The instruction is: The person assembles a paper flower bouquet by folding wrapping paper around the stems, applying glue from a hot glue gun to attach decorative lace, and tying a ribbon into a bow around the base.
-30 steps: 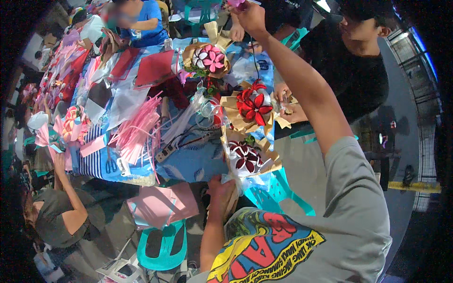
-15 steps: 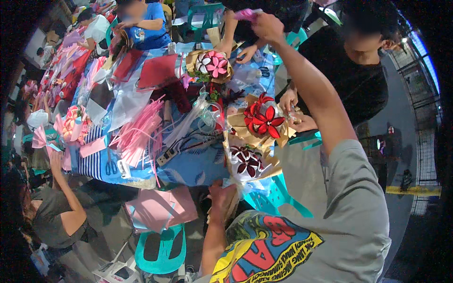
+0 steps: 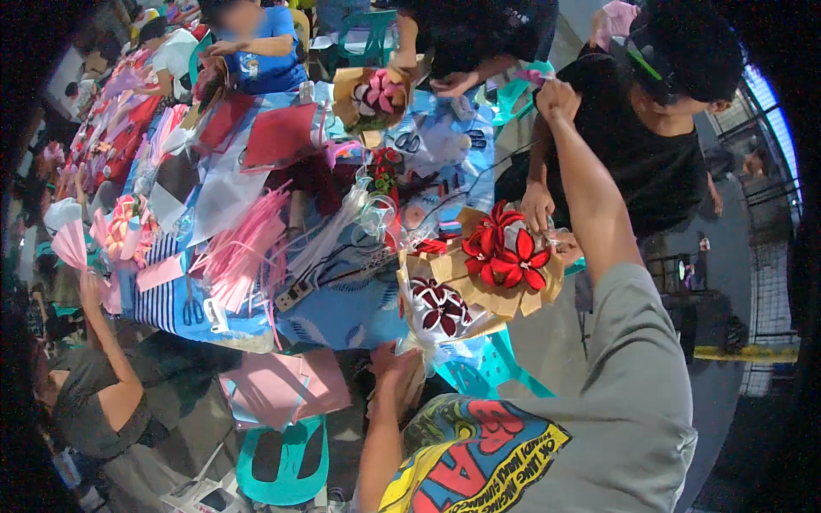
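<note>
My left hand [image 3: 392, 363] grips the gathered stem of a bouquet of dark red flowers [image 3: 440, 309] wrapped in tan paper, low in the middle of the view. My right hand [image 3: 556, 96] is raised far up and out, closed in a fist on a strip of teal ribbon [image 3: 526, 75]. Between my arms lies a second tan-wrapped bouquet with bright red flowers [image 3: 505, 252]. A person in a black shirt [image 3: 658, 171] touches that bouquet with one hand [image 3: 537, 205].
A long table under a blue patterned cloth [image 3: 342, 316] holds pink paper strips [image 3: 244, 248], red and white wrapping sheets, a power strip [image 3: 295, 295] and a pink-flower bouquet [image 3: 376, 92]. Other people sit along both sides. A teal stool [image 3: 282, 462] stands below.
My right hand has moved right and lower in the picture, still raised and closed. The bouquets sit lower in view as my head shifted. My left hand keeps hold of the stem.
</note>
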### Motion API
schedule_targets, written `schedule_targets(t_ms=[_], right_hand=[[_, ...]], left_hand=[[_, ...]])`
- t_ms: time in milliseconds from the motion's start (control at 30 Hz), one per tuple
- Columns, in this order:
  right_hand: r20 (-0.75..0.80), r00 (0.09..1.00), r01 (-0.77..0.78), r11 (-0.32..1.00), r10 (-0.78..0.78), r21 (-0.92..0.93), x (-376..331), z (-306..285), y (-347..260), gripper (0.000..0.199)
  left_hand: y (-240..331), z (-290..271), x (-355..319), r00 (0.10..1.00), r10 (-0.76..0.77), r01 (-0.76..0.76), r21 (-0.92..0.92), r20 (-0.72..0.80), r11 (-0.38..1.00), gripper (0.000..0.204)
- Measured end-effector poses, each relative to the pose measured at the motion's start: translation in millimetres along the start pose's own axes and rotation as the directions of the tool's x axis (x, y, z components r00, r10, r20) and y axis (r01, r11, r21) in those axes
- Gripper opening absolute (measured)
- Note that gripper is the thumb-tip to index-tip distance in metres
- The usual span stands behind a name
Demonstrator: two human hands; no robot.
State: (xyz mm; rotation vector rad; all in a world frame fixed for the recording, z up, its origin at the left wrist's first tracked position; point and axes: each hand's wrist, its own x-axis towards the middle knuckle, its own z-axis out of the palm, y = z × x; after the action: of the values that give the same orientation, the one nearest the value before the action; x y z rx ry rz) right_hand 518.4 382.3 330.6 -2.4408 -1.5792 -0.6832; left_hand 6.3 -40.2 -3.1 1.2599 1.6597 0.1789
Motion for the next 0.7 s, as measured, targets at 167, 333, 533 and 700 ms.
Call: schedule_targets(t_ms=[167,333,533,700], right_hand=[[0.164,0.972,-0.205,0.944,0.167,0.257,-23,17,-22,0.041],[-0.123,0.991,0.051,0.699,0.053,0.713,-35,-25,-70,0.043],[-0.012,0.994,-0.006,-0.162,-0.110,0.987,-77,-204,-165,0.022],[-0.146,0.899,-0.076,-0.474,-0.414,0.877,-140,-332,-182,0.008]], left_hand=[[14,6,-3,0.994,-0.042,0.046,-0.038,0.105,0.998,0.073],[28,5,-18,0.991,0.100,-0.081,-0.191,0.091,0.978,0.072],[1,2,-5,0.997,-0.073,0.073,-0.116,-0.001,0.991,0.071],[25,15,-9,0.994,0.082,-0.082,-0.015,0.075,0.997,0.077]])
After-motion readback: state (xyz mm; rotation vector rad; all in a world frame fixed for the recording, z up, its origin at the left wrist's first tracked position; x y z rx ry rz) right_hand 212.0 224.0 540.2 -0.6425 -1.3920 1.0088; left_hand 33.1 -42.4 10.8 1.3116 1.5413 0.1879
